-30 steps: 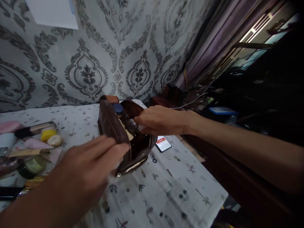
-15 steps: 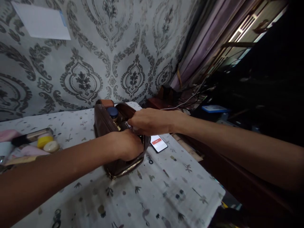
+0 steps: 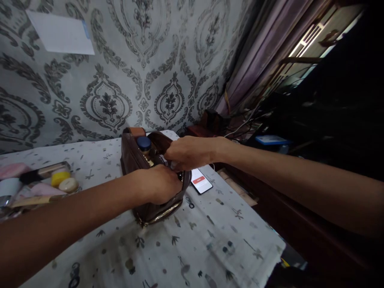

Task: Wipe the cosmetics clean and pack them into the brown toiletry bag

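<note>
A dark brown zip bag [image 3: 132, 158] stands unzipped on the cloth-covered table. Inside, a bottle with a dark blue cap [image 3: 144, 143] pokes up at the far left corner. My left hand [image 3: 163, 185] reaches down into the bag, and its fingers are hidden below the rim. At the bag's right side is my right hand [image 3: 189, 153], its fingers curled inward at the opening. Something small and pale shows by its fingertips, but I cannot make out what it is.
A phone [image 3: 202, 182] with a lit screen lies right of the bag. Several cosmetics, among them a yellow-lidded item [image 3: 60, 179] and a pink item [image 3: 15, 170], lie at the left. The patterned tablecloth [image 3: 168, 256] ends at the right edge. A patterned wall stands behind.
Both hands stay at the bag with hardly any movement. The whole view has shifted slightly, so things appear a little further right.
</note>
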The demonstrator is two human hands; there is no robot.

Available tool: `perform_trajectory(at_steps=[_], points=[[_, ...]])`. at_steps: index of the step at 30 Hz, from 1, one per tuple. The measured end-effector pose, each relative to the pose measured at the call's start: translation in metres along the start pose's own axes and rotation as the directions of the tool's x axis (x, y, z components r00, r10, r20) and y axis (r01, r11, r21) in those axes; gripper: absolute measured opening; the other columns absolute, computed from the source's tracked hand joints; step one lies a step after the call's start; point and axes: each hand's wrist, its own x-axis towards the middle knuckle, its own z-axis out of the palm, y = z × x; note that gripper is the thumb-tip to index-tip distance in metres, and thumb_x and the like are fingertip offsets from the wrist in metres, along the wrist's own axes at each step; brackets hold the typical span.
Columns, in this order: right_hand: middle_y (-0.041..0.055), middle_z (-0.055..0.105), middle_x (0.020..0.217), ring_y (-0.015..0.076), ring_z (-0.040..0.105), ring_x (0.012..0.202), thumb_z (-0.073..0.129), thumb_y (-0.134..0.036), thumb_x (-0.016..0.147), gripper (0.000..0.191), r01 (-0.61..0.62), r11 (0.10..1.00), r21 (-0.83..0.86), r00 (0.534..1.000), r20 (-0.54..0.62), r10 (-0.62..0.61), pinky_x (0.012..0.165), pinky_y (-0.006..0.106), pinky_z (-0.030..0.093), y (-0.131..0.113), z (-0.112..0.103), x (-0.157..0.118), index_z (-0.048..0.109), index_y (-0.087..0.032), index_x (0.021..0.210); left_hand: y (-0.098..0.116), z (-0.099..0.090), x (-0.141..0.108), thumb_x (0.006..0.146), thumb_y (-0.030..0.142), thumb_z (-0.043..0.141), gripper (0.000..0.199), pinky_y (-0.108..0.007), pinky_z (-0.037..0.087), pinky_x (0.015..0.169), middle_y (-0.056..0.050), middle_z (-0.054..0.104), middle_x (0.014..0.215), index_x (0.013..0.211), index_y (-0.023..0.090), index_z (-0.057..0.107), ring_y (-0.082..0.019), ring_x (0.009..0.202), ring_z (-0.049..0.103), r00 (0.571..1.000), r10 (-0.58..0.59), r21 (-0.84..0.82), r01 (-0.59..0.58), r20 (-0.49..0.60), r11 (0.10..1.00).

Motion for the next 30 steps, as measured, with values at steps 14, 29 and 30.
perform_trajectory(at_steps=[14,29,30], points=[[0.0119,0.072,0.088,0.0218,0.066,0.084,0.064,-0.016,0.078,0.026,0.013,0.998,0.066,0.979,0.201,-0.026,0.073,0.03,0.047,-0.017,-0.005,0.02,0.072,-0.004,0.099,-0.004,0.002,-0.005,0.075,0.003,0.059,0.017,-0.027,0.048,0.06,-0.013,0.075,0.077,0.081,0.009,0.074,-0.021,0.067,0.068,1.0,-0.021,-0.046,0.02,-0.018,0.999],[0.015,0.073,0.101,0.0275,0.068,0.099,0.06,-0.014,0.083,0.024,0.015,0.995,-0.099,0.987,0.163,0.001,0.074,0.033,0.049,-0.026,-0.005,0.017,0.071,-0.01,0.104,-0.005,0.05,-0.129,0.095,0.025,0.041,0.026,-0.014,0.044,0.079,0.005,0.07,0.103,0.107,0.022,0.064,-0.008,0.09,0.062,0.475,-0.517,-0.534,0.111,-0.712,0.838],[0.0152,0.073,0.101,0.0277,0.068,0.1,0.058,-0.012,0.084,0.023,0.027,0.993,-0.113,0.987,0.16,-0.009,0.075,0.033,0.05,-0.028,-0.005,0.018,0.071,-0.01,0.103,-0.002,0.067,-0.135,0.094,0.026,0.044,0.023,-0.014,0.044,0.076,0.006,0.07,0.099,0.106,0.024,0.064,-0.007,0.085,0.062,0.465,-0.559,-0.584,0.105,-0.687,0.805]])
